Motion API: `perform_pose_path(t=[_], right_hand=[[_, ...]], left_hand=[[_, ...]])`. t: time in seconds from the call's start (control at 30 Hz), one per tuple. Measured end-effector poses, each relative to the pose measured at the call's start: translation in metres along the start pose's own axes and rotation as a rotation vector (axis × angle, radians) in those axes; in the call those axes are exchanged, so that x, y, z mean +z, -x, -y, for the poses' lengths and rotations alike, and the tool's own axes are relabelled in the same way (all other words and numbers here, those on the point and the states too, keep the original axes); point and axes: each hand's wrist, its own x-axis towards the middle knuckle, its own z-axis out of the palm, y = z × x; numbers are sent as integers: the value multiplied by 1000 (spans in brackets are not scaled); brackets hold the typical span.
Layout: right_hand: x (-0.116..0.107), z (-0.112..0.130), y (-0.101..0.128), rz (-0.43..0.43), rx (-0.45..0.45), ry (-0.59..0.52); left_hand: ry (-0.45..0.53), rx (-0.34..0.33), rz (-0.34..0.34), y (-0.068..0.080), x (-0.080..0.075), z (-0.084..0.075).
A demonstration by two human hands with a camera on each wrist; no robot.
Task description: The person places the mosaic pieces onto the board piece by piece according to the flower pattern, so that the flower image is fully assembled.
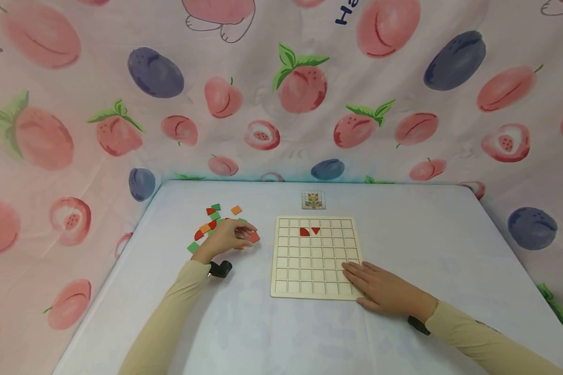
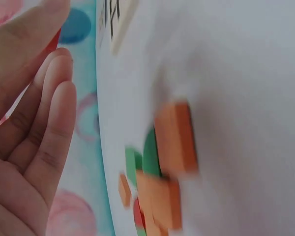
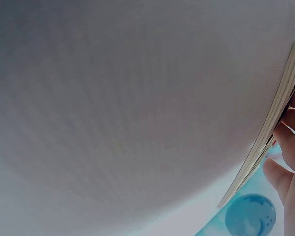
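Left fingers [image 2: 60, 115], red piece [image 1: 255, 237] between tips

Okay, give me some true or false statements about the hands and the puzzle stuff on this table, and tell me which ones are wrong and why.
1. The right hand rests on the grid board. True.
2. The loose coloured pieces lie to the right of the board. False: they lie to its left, around the left hand.
3. The left hand holds a red piece at its fingertips. True.
4. The small picture card lies on the board. False: it lies beyond the board's far edge.
5. Two red shapes sit on the board. True.
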Motion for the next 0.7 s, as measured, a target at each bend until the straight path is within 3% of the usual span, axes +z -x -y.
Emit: perform_pose_path(t=[0.27,0.7], right_hand=[[0,-1,0,37,7,-11],[0,0,0,13,-1,5]], left_hand=[[13,70,48,-34,24,-21],[18,152,121,-84,59,-48]])
